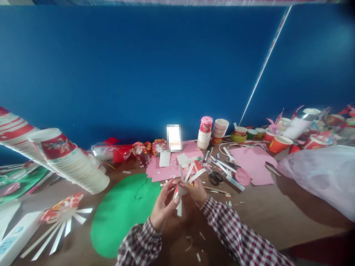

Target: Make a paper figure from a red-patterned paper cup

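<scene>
Near the middle of the table, my left hand [165,202] and my right hand [195,190] meet around a paper cup cut into strips [190,174]. Its white strips fan upward and one hangs down below the fingers; a red printed part shows too. The fingers of both hands are closed on it. Beneath and to the left of my left hand lies a green round sheet [124,218]. Black-handled scissors [215,178] rest just beyond my right hand, among pens and paper scraps.
Stacked paper cups [74,162] lean at the left, above another cut cup [62,214] and a white power strip [19,236]. Pink sheets [253,164] lie at the back. More cup stacks [204,133] stand by the blue wall. A plastic bag [324,173] sits at the right.
</scene>
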### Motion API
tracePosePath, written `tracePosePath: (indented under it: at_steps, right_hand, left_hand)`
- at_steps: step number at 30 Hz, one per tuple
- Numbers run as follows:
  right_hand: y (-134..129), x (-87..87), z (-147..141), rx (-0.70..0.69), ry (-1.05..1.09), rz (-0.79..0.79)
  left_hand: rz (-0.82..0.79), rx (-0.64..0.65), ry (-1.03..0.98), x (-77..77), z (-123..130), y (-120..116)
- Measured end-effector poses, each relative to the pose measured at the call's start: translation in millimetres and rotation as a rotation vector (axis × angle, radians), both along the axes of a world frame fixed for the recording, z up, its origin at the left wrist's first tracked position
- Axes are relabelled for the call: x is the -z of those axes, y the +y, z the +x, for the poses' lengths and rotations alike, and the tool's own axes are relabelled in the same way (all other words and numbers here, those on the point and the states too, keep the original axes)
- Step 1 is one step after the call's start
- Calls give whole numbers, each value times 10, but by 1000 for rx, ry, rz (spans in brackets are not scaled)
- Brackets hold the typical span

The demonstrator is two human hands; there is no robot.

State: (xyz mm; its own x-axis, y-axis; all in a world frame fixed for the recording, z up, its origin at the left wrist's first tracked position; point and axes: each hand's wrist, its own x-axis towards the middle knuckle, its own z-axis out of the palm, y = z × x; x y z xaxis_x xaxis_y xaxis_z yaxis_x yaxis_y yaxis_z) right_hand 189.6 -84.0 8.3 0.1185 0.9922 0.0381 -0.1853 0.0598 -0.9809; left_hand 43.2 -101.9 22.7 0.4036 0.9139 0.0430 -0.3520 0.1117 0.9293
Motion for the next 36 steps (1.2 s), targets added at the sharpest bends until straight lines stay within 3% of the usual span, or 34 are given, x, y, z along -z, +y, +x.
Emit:
tracePosePath:
  at_steps: [5,10,16,23,25,31,36]
  right_hand:
    - [17,13,38,25,-48,5]
    - [-5,5,16,-61,-61,30]
    - [-30,34,23,-21,-150,147]
    - [-51,-40,15,-15,-185,155]
    - [-56,-53,5,-8,-189,147]
    - [-86,-40,-22,-29,-164,94]
    - [-103,-63,-34,5,-201,111]
  left_hand:
    - [-237,19,14,-85,-22,125]
    - [-68,98,280,-124,-27,373]
    - [134,-40,497,-27,36,461]
    - [270,-141,550,69,80,497]
    - [221,-136,532,80,67,499]
    - [-123,-43,441,105,25,477]
    - [-231,-7,326,65,45,453]
